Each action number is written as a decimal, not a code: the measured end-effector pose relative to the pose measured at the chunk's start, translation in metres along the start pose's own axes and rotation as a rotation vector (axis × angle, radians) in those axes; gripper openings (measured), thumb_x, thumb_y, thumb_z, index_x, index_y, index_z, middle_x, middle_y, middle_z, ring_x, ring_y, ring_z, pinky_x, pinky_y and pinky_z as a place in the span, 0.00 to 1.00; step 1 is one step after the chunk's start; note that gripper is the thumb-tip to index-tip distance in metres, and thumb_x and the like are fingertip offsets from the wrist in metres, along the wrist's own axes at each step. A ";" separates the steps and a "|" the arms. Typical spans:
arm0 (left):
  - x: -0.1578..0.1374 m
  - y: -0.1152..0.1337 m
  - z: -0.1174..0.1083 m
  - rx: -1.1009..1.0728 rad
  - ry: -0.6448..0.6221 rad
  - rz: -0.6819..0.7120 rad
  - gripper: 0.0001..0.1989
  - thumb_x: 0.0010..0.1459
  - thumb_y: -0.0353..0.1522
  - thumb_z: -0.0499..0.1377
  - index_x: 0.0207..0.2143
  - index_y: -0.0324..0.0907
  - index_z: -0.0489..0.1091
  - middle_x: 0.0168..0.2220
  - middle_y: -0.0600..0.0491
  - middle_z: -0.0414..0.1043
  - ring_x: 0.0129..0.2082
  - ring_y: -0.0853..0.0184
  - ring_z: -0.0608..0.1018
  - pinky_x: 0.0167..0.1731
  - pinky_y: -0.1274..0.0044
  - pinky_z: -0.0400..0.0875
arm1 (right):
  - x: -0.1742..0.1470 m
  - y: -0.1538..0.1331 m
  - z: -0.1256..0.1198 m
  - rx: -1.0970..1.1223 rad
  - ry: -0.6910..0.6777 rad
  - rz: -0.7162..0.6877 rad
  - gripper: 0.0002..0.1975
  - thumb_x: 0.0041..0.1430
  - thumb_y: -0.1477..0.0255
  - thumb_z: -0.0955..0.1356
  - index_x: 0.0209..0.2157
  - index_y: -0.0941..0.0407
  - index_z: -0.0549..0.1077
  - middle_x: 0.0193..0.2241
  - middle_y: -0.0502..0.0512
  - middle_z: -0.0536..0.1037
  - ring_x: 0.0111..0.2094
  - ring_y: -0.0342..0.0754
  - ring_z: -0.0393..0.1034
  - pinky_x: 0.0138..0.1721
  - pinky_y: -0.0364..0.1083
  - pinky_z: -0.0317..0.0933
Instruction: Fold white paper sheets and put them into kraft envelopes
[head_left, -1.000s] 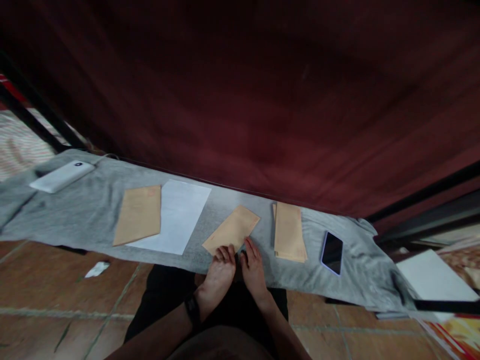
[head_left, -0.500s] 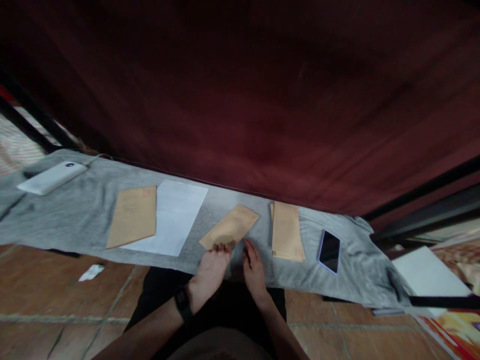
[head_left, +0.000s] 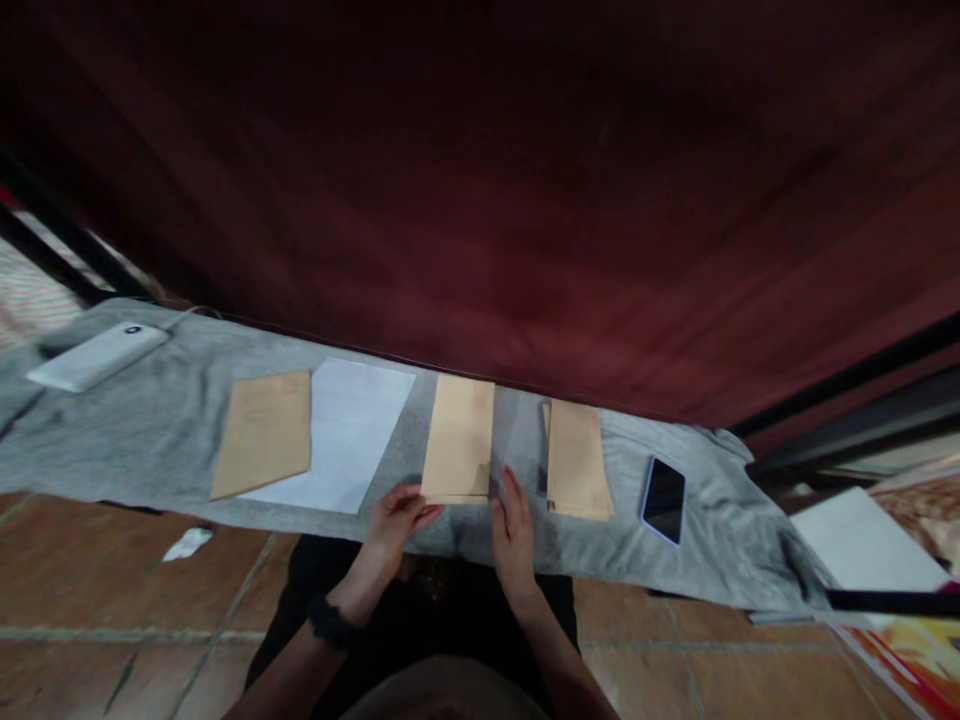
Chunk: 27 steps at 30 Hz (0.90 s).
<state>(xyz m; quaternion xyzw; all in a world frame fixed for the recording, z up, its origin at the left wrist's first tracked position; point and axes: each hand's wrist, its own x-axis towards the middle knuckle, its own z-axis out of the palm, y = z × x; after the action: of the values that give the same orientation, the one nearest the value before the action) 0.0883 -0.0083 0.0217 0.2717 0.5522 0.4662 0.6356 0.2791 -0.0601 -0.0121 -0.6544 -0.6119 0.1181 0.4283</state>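
A brown paper envelope [head_left: 459, 435] lies upright before me on the grey cloth, a narrow strip showing along its near end. My left hand [head_left: 399, 513] pinches its near left corner between thumb and fingers. Just off the envelope's near right corner is my right hand [head_left: 514, 530], fingers stretched and apart, holding nothing. To the right lies a small stack of brown envelopes [head_left: 576, 455]. On the left, another stack of brown envelopes [head_left: 266, 430] partly covers white paper [head_left: 360, 425].
The grey cloth [head_left: 180, 440] covers a narrow surface against a dark red curtain [head_left: 480, 200]. A phone [head_left: 664, 500] rests at the right; a white device [head_left: 101, 357] with a cable sits far left. A white scrap [head_left: 187, 543] lies on the tiled floor.
The middle envelope has turned from slanted to nearly straight and moved slightly away from me. My left hand has shifted left to its near corner; my right hand has opened more.
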 end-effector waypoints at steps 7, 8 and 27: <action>-0.001 -0.022 -0.005 0.051 -0.058 -0.012 0.22 0.44 0.44 0.70 0.36 0.41 0.68 0.31 0.52 0.80 0.32 0.61 0.84 0.38 0.68 0.81 | -0.008 -0.033 0.005 -0.152 -0.319 -0.299 0.25 0.72 0.73 0.58 0.68 0.56 0.59 0.66 0.57 0.64 0.68 0.50 0.56 0.68 0.56 0.53; 0.000 -0.021 -0.005 0.079 -0.060 0.001 0.22 0.45 0.44 0.69 0.37 0.42 0.68 0.31 0.52 0.80 0.31 0.61 0.84 0.36 0.68 0.81 | -0.010 -0.036 0.009 -0.177 -0.355 -0.331 0.25 0.71 0.72 0.59 0.68 0.56 0.60 0.66 0.57 0.64 0.68 0.50 0.56 0.69 0.55 0.52; -0.013 -0.024 -0.011 1.319 0.073 0.565 0.15 0.68 0.33 0.47 0.43 0.41 0.74 0.31 0.47 0.80 0.31 0.62 0.82 0.31 0.75 0.71 | -0.021 -0.013 0.007 -0.324 -0.363 -0.317 0.26 0.72 0.70 0.60 0.69 0.55 0.58 0.66 0.56 0.63 0.66 0.51 0.59 0.69 0.56 0.50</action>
<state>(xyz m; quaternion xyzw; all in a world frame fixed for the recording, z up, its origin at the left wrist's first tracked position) 0.0851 -0.0324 0.0039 0.7159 0.6484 0.1906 0.1753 0.2605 -0.0778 -0.0151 -0.5786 -0.7841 0.0654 0.2147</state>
